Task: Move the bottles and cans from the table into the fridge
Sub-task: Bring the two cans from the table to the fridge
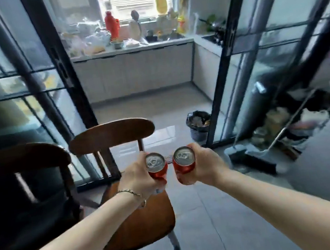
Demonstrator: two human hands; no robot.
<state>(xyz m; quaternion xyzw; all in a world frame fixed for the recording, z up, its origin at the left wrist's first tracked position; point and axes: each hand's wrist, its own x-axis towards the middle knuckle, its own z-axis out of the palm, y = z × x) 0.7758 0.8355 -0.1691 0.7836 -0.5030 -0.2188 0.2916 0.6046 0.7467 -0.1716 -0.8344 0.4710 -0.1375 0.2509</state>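
Left hand (137, 177) is gripping one red can (156, 165), right hand (204, 164) is gripping another red can (184, 161), both upright, side by side above the wooden chair (135, 220).

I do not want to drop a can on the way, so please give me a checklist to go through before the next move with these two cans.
1. Left hand grips the left can: ok, fingers curl round it.
2. Right hand grips the right can: ok.
3. Both cans held tops up: ok.
4. Way ahead free: not ok, the wooden chair stands directly in front.
5. Sliding doors to the kitchen open: ok.
6. Fridge found and its door open: cannot tell, it is not in view.
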